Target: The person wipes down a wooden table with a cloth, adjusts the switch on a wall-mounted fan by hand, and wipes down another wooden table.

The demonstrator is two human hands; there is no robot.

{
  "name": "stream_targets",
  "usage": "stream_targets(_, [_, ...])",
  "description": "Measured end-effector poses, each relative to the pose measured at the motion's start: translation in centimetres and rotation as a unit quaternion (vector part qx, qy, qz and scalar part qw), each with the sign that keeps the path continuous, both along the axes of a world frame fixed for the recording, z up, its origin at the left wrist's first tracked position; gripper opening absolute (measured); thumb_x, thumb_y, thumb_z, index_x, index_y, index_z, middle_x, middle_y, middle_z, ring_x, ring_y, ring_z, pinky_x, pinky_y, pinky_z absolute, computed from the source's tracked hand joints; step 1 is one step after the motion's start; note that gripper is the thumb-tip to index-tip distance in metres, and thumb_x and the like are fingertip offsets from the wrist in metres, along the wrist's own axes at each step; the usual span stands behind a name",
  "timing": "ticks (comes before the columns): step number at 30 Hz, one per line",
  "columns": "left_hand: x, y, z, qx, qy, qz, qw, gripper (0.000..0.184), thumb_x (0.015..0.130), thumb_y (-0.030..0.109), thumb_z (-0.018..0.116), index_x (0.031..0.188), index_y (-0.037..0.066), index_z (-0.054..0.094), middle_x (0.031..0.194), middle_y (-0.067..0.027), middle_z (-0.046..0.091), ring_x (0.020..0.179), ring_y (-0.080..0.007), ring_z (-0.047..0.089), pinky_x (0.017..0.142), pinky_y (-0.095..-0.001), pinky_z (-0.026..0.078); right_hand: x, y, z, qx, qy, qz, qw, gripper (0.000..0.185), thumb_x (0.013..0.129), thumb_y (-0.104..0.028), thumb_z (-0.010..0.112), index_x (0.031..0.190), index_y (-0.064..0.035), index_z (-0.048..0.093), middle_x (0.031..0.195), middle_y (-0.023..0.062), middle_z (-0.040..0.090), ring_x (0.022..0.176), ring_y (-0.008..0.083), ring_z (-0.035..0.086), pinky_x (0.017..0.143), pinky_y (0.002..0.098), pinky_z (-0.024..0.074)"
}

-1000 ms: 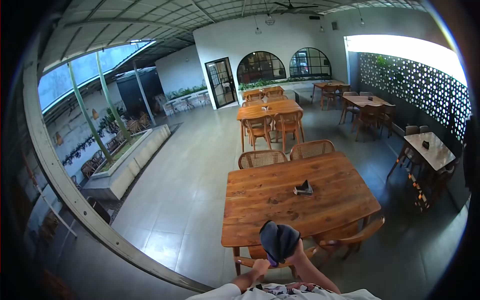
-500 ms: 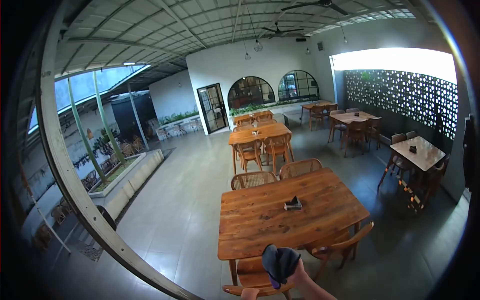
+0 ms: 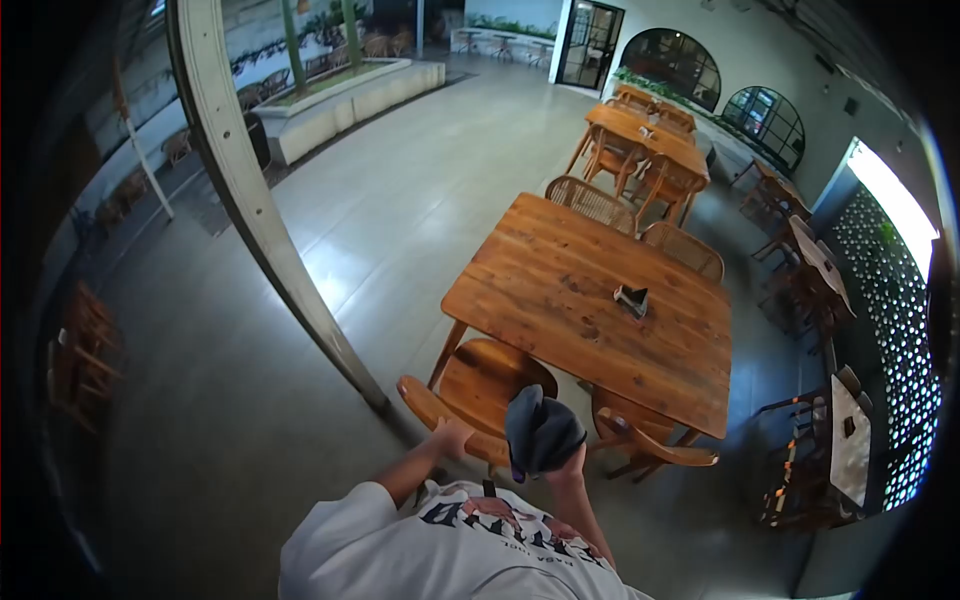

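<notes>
Wooden chair [image 3: 490,385], dark grey cloth [image 3: 543,432]

The left hand [image 3: 455,438] lies on the chair's curved backrest [image 3: 425,403]; whether it grips is hard to tell. Ahead of both hands stands the worktop [image 3: 540,270]. The right hand [image 3: 568,466] grasps the bunched cloth just ahead of it, a second chair [image 3: 655,448] to its right.

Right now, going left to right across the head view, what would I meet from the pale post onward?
Pale post, left hand, dark cloth, small dark holder, nearest pale tabletop.
</notes>
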State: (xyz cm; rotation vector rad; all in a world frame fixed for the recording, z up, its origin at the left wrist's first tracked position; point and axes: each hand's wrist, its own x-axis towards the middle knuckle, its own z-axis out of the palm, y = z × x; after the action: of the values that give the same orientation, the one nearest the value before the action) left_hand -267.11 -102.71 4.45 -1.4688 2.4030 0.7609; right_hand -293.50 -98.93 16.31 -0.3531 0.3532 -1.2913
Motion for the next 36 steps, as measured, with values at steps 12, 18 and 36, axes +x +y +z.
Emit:
stream_targets(12, [-5.6, -2.3, 13.9, 0.226, 0.627, 0.415, 0.619, 0.033, 0.103, 0.03, 0.054, 0.118, 0.002, 0.063, 0.1, -0.0033, 0.067, 0.089, -0.0077, 0.059, 0.077, -0.0256, 0.049, 6.0, -5.4, 7.2, 0.128, 0.121, 0.022, 0.984, 0.045, 0.103, -0.031, 0.051, 0.139, -0.0056, 0.048, 0.135, 0.007, 0.058, 0.121, 0.0198, 0.059, 0.104, 0.0348, 0.0474])
stream_targets(18, [0.5, -8.1, 17.7, -0.034, 0.487, 0.325, 0.81, 0.043, 0.099, 0.031, 0.059, 0.081, -0.007, 0.061, 0.061, -0.0039, 0.054, 0.063, -0.009, 0.049, 0.059, -0.0327, 0.041, 8.9, -8.6, 2.8, 0.067, -0.002, -0.041, 0.997, 0.05, 0.102, -0.041, 0.048, 0.138, -0.0061, 0.052, 0.133, 0.0101, 0.062, 0.12, 0.027, 0.061, 0.104, 0.041, 0.0483])
stream_targets(36, [12.0, -1.6, 15.5, 0.233, 0.856, 0.323, 0.33, 0.052, 0.095, 0.042, 0.05, 0.13, 0.004, 0.056, 0.131, -0.0184, 0.06, 0.12, -0.0381, 0.058, 0.107, -0.0504, 0.042, 12.5, -4.4, 2.9, -0.059, -0.178, 0.04, 0.981, 0.05, 0.101, -0.033, 0.043, 0.136, 0.0017, 0.054, 0.136, 0.0168, 0.059, 0.124, 0.0319, 0.059, 0.108, 0.047, 0.0454])
